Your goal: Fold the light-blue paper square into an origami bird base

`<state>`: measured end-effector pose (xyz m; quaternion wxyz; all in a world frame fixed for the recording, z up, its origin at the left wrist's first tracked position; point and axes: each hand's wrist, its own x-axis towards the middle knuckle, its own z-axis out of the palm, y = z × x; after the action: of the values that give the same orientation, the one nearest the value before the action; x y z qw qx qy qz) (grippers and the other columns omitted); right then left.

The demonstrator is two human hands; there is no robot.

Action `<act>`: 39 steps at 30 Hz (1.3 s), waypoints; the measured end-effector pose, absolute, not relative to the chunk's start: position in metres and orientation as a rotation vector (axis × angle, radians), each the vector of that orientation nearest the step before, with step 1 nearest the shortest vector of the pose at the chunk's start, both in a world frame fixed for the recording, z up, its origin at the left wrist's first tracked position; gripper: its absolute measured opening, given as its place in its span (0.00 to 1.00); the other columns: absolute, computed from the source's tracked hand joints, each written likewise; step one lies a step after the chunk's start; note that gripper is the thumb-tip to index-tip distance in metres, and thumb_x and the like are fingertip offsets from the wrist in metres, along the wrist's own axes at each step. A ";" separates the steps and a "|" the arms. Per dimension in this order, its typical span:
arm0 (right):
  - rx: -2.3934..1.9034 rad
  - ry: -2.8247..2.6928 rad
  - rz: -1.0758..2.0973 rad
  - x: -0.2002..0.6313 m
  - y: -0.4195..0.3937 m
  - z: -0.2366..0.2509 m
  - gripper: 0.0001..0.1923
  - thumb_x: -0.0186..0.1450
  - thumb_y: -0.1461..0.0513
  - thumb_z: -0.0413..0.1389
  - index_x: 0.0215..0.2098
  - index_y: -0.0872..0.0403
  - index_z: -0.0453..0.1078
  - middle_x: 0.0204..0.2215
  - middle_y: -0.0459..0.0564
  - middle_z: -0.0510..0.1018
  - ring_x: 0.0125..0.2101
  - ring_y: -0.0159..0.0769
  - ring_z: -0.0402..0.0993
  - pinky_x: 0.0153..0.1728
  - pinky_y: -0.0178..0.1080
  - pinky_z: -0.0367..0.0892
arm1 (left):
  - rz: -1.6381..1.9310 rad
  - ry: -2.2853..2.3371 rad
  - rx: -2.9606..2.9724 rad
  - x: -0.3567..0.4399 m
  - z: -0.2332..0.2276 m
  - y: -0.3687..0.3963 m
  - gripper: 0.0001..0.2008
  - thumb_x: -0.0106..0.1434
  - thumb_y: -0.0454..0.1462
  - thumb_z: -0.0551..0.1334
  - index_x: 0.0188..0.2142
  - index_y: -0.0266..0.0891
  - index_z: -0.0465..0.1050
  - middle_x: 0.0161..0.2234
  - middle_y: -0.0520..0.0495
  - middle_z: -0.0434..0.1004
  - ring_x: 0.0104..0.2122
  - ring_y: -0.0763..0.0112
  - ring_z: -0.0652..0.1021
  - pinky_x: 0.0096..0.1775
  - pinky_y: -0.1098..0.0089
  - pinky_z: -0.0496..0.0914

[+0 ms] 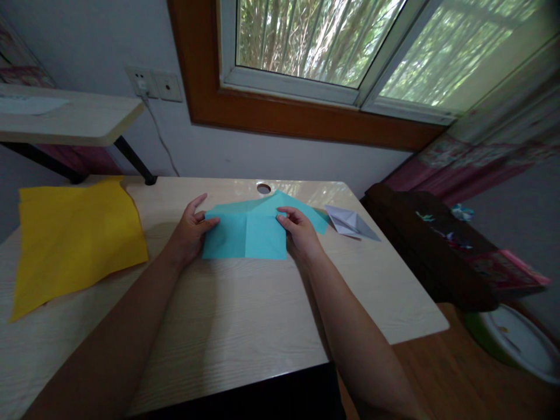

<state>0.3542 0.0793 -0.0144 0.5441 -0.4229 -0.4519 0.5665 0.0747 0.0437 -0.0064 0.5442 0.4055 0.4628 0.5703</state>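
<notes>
A creased sheet of light blue paper [266, 238] is held up between my two hands above the desk. My left hand [191, 230] pinches its left upper edge, thumb in front and the index finger raised off it. On the right upper edge, the thumb and fingers of my right hand [300, 229] are closed on the same sheet. A vertical fold runs down its middle. Behind it lies more light blue paper [301, 209], partly covered; whether it is a separate sheet I cannot tell. Right of my right hand rests a folded white paper shape [351, 223].
A large yellow sheet [79, 239] lies on the left of the pale wooden desk [254, 315]. A raised shelf [100, 119] stands at the back left. There is a round cable hole [263, 188] near the back edge. Past the right edge is a dark brown cabinet [411, 256].
</notes>
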 end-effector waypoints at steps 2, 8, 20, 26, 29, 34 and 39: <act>-1.005 -1.092 1.350 0.356 0.081 -0.017 0.22 0.51 0.53 0.71 0.42 0.48 0.77 0.28 0.40 0.72 0.30 0.31 0.69 0.34 0.36 0.66 | 1.343 1.113 1.016 0.075 -0.010 0.044 0.46 0.52 0.39 0.75 0.68 0.45 0.58 0.40 0.48 0.79 0.36 0.68 0.79 0.37 0.70 0.73; -1.083 -1.220 1.292 0.359 0.080 -0.014 0.24 0.51 0.54 0.71 0.44 0.49 0.77 0.32 0.42 0.76 0.33 0.33 0.71 0.38 0.39 0.69 | 1.272 1.311 1.222 0.073 -0.018 0.046 0.32 0.55 0.45 0.72 0.58 0.44 0.72 0.45 0.48 0.77 0.42 0.65 0.76 0.40 0.70 0.69; -1.125 -1.646 1.168 0.366 0.077 -0.022 0.36 0.57 0.51 0.69 0.63 0.42 0.67 0.55 0.51 0.75 0.51 0.45 0.74 0.54 0.52 0.72 | 1.260 1.377 1.257 0.068 -0.025 0.049 0.27 0.54 0.47 0.72 0.52 0.42 0.77 0.29 0.54 0.68 0.30 0.70 0.68 0.31 0.72 0.60; -1.220 -1.939 0.454 0.371 0.080 -0.020 0.36 0.58 0.46 0.69 0.62 0.44 0.69 0.68 0.57 0.58 0.66 0.55 0.59 0.65 0.60 0.60 | 1.209 1.472 1.343 0.067 -0.022 0.048 0.26 0.55 0.48 0.70 0.52 0.42 0.78 0.28 0.53 0.68 0.29 0.69 0.68 0.30 0.72 0.59; -1.105 -2.193 0.334 0.369 0.078 -0.020 0.39 0.59 0.45 0.67 0.65 0.43 0.66 0.69 0.54 0.60 0.71 0.56 0.49 0.69 0.63 0.51 | 1.127 1.528 1.456 0.067 -0.019 0.047 0.24 0.57 0.48 0.68 0.51 0.42 0.78 0.28 0.53 0.69 0.30 0.69 0.69 0.31 0.71 0.60; -0.983 -2.410 0.431 0.364 0.075 -0.024 0.42 0.61 0.45 0.65 0.69 0.47 0.61 0.65 0.56 0.69 0.69 0.53 0.57 0.69 0.59 0.54 | 1.009 1.618 1.607 0.069 -0.016 0.045 0.22 0.60 0.48 0.66 0.51 0.44 0.78 0.27 0.54 0.68 0.29 0.67 0.69 0.31 0.68 0.62; -1.004 -2.423 0.451 0.363 0.076 -0.027 0.42 0.61 0.45 0.65 0.68 0.49 0.62 0.66 0.58 0.68 0.67 0.52 0.61 0.68 0.57 0.56 | 1.011 1.737 1.950 0.067 -0.022 0.048 0.19 0.63 0.47 0.66 0.51 0.43 0.78 0.44 0.44 0.74 0.46 0.56 0.74 0.52 0.57 0.68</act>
<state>0.3633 0.0764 -0.0273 0.2376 -0.3665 -0.8844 0.1648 0.0674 0.0478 -0.0216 0.1698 0.6862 0.6113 0.3557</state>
